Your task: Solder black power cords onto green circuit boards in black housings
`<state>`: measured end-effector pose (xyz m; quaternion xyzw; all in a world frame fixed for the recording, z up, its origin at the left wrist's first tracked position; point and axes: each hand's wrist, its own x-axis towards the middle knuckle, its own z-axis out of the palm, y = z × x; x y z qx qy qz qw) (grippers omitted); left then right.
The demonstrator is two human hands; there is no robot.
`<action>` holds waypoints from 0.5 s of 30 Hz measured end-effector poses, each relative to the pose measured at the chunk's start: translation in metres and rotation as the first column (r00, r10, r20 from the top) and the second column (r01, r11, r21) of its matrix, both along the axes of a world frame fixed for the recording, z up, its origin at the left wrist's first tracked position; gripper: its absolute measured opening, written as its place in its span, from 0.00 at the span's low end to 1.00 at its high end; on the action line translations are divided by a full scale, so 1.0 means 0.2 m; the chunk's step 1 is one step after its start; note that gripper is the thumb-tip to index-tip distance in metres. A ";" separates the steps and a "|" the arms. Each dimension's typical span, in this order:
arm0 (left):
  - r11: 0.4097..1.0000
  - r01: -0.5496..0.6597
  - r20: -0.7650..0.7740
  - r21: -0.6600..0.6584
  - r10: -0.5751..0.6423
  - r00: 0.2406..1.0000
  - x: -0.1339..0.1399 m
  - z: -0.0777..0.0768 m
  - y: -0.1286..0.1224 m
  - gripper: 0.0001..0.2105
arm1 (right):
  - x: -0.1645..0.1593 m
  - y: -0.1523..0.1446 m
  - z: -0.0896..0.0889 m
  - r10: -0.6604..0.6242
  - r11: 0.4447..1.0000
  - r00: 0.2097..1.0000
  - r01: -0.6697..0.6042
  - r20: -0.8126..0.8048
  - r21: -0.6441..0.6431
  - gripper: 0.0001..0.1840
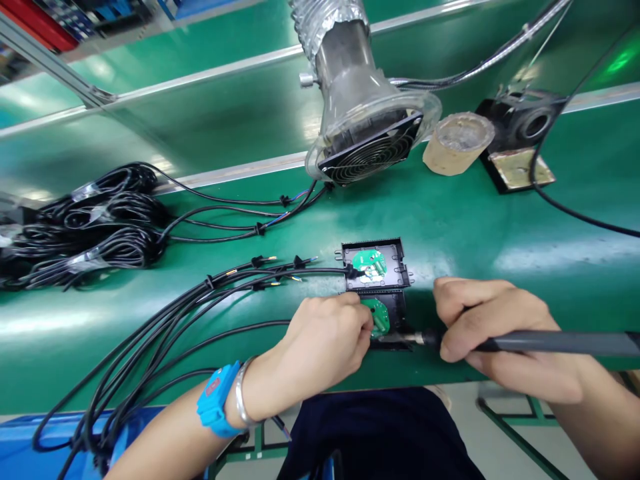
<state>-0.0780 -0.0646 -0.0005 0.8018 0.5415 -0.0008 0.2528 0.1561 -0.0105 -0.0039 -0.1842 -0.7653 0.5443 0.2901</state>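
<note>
Where iron (555,341) points, rounded green board (381,317), black case (399,304)

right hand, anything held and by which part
The right hand holds a soldering iron by the front of its handle.

A grey soldering iron (555,342) points at a green board (381,316) in an open black case (399,311).

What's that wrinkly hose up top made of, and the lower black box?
The hose looks like thin metal foil, because it's silvery, shiny and crinkled. The black box is probably hard plastic: it looks mostly dull, with thin straight walls.
</note>
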 end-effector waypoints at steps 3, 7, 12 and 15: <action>1.000 0.002 -0.005 0.007 -0.002 1.000 0.00 0.00 0.00 0.09 | 0.00 -0.01 -0.04 0.021 1.000 1.000 -0.022 0.015 0.007 0.15; 1.000 0.001 0.001 0.015 -0.001 1.000 0.00 0.00 0.00 0.09 | -0.01 -0.01 -0.06 0.037 0.999 0.999 -0.037 0.026 0.015 0.17; 1.000 0.001 0.010 0.021 -0.001 1.000 0.00 0.00 -0.01 0.09 | -0.01 0.00 -0.04 0.045 0.998 0.998 -0.047 0.042 0.049 0.16; 1.000 0.004 0.007 0.013 -0.004 1.000 0.00 0.00 -0.01 0.09 | -0.02 0.01 -0.03 0.042 0.997 0.998 -0.044 0.046 0.057 0.15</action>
